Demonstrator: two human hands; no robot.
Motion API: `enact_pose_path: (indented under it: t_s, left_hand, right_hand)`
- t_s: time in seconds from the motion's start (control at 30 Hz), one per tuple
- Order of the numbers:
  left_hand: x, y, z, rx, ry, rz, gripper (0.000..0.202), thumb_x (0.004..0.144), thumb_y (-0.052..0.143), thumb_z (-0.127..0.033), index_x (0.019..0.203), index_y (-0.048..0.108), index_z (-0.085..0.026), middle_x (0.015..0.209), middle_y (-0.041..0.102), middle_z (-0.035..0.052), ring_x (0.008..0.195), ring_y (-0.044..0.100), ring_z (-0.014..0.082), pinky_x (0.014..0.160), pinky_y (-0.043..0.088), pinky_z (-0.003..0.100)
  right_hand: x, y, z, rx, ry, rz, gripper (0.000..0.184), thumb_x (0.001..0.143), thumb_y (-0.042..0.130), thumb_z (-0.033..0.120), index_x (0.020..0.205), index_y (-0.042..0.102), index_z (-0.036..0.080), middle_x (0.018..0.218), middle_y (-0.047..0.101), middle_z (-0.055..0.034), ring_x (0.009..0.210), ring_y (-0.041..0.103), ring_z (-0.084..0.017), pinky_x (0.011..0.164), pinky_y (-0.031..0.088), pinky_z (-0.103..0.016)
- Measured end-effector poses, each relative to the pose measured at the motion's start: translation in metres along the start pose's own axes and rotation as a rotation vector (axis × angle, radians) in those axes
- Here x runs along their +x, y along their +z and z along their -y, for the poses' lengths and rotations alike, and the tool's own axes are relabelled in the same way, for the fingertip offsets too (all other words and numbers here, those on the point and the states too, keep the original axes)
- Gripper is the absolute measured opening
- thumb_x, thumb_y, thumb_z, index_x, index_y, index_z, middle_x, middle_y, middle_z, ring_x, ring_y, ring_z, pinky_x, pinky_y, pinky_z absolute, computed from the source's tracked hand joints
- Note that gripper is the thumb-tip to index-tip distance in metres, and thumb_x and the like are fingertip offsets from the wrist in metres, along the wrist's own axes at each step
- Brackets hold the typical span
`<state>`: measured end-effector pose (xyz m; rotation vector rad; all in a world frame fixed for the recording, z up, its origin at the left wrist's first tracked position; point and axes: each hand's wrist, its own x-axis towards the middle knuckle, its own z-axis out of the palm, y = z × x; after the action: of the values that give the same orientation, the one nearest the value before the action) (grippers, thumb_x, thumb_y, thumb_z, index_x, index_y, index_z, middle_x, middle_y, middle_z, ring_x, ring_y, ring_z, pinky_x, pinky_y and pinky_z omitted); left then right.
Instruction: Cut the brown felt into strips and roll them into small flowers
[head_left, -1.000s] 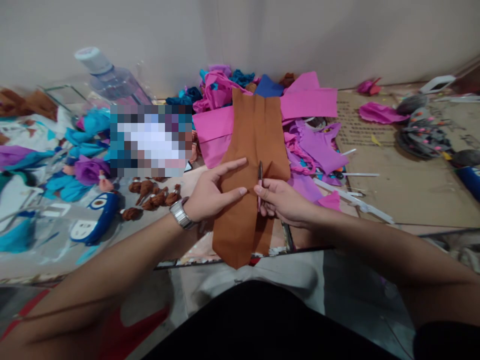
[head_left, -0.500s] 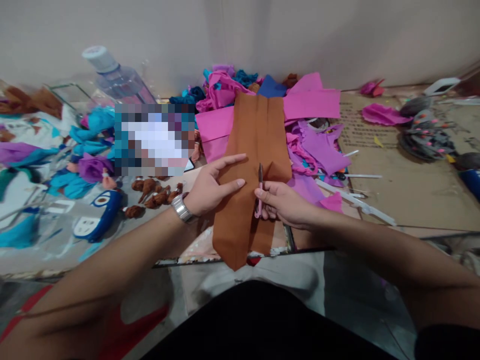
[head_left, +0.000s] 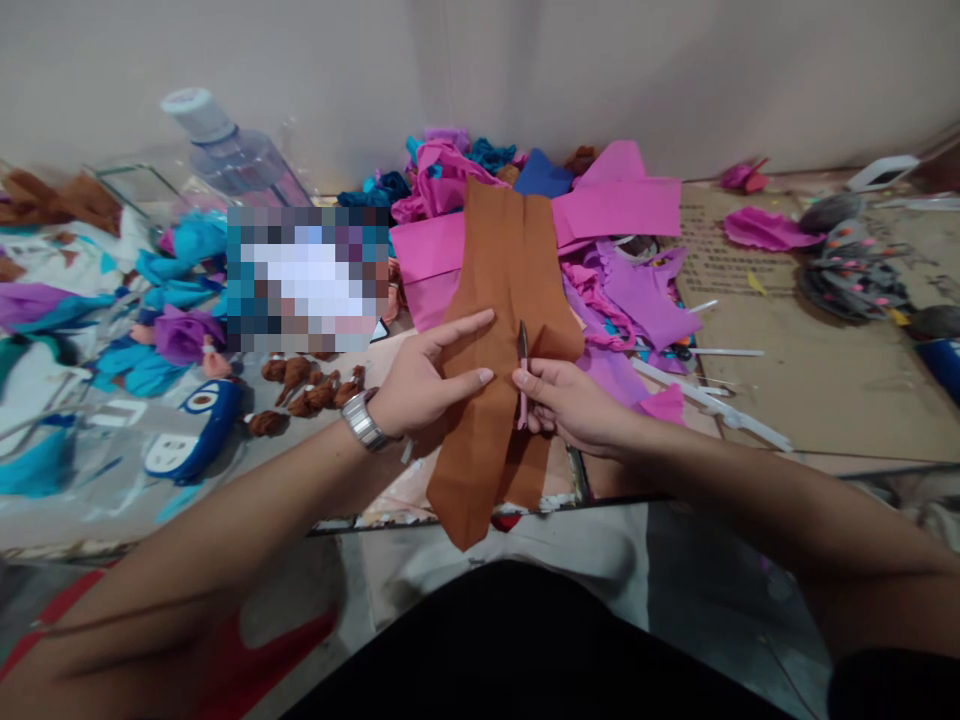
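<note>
A long folded strip of brown crepe paper (head_left: 504, 290) lies in front of me, running away from my body. My left hand (head_left: 420, 378), with a metal watch on the wrist, lies flat on the paper's left half, fingers stretched out. My right hand (head_left: 571, 402) is closed on small scissors (head_left: 522, 368) with pink handles. Their dark blades point away from me and sit along the paper's middle crease, just beside my left fingertips.
Pink sheets (head_left: 622, 205), purple scraps (head_left: 645, 295) and blue paper lie behind the brown strip. Small brown paper buds (head_left: 307, 392) and a clear bottle (head_left: 225, 155) are at left. Blue and purple paper flowers (head_left: 180, 335) lie far left. Cardboard (head_left: 810, 370) covers the right.
The brown paper's near end has shifted slightly right and toward me. The scissors have edged a little farther along the crease. My left hand keeps pressing the paper.
</note>
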<state>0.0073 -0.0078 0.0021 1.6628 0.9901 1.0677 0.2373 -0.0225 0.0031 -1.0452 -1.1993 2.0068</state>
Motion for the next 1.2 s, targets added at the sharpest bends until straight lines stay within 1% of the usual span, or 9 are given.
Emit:
enact_pose_path:
  t_s: [0.1, 0.17, 0.37, 0.7, 0.97, 1.2]
  left_hand:
    - [-0.0009, -0.0007, 0.0009, 0.015, 0.008, -0.020, 0.077, 0.082, 0.089, -0.047, 0.150, 0.064, -0.022, 0.158, 0.058, 0.0140, 0.146, 0.058, 0.0337, 0.128, 0.045, 0.052]
    - [-0.0011, -0.0012, 0.0016, 0.028, 0.021, -0.035, 0.078, 0.082, 0.089, -0.047, 0.151, 0.062, -0.022, 0.160, 0.057, 0.0140, 0.148, 0.056, 0.0337, 0.130, 0.043, 0.052]
    - [-0.0006, -0.0021, 0.0044, 0.037, 0.038, -0.055, 0.081, 0.082, 0.089, -0.045, 0.153, 0.060, -0.021, 0.161, 0.056, 0.0141, 0.149, 0.055, 0.0341, 0.130, 0.042, 0.052]
    - [-0.0016, -0.0019, 0.0035, 0.035, 0.037, -0.028, 0.080, 0.082, 0.089, -0.044, 0.153, 0.061, -0.022, 0.161, 0.056, 0.0130, 0.148, 0.056, 0.0337, 0.129, 0.043, 0.052]
    - [-0.0010, -0.0027, 0.0051, 0.027, 0.043, -0.032, 0.080, 0.081, 0.090, -0.042, 0.153, 0.061, -0.023, 0.160, 0.057, 0.0126, 0.148, 0.056, 0.0335, 0.129, 0.043, 0.051]
    - [-0.0014, -0.0025, 0.0049, 0.029, 0.040, -0.033, 0.080, 0.082, 0.089, -0.044, 0.153, 0.060, -0.021, 0.160, 0.057, 0.0146, 0.147, 0.057, 0.0344, 0.128, 0.044, 0.053]
  right_hand:
    - [0.0001, -0.0005, -0.0003, 0.012, -0.004, -0.005, 0.051, 0.085, 0.080, 0.065, 0.089, 0.059, 0.019, 0.061, 0.068, 0.0016, 0.045, 0.053, -0.006, 0.042, 0.027, -0.018]
    - [0.0000, -0.0004, -0.0002, 0.022, -0.008, -0.006, 0.049, 0.085, 0.081, 0.063, 0.088, 0.059, 0.019, 0.061, 0.068, 0.0021, 0.045, 0.053, -0.006, 0.043, 0.028, -0.018]
    - [0.0003, 0.0008, 0.0006, 0.029, -0.023, 0.017, 0.048, 0.085, 0.081, 0.061, 0.087, 0.059, 0.019, 0.061, 0.067, 0.0031, 0.044, 0.050, -0.005, 0.043, 0.032, -0.018]
    - [-0.0009, 0.0017, 0.0035, 0.042, -0.013, 0.026, 0.047, 0.086, 0.081, 0.060, 0.088, 0.060, 0.018, 0.061, 0.068, 0.0023, 0.044, 0.050, -0.005, 0.043, 0.032, -0.018]
    - [-0.0001, -0.0006, 0.0016, 0.031, -0.016, 0.020, 0.046, 0.087, 0.080, 0.060, 0.085, 0.060, 0.018, 0.061, 0.067, 0.0024, 0.044, 0.050, -0.005, 0.043, 0.031, -0.018]
    - [-0.0010, 0.0004, 0.0023, 0.037, -0.034, 0.019, 0.044, 0.088, 0.080, 0.058, 0.084, 0.061, 0.018, 0.063, 0.067, 0.0027, 0.044, 0.050, -0.005, 0.043, 0.032, -0.018]
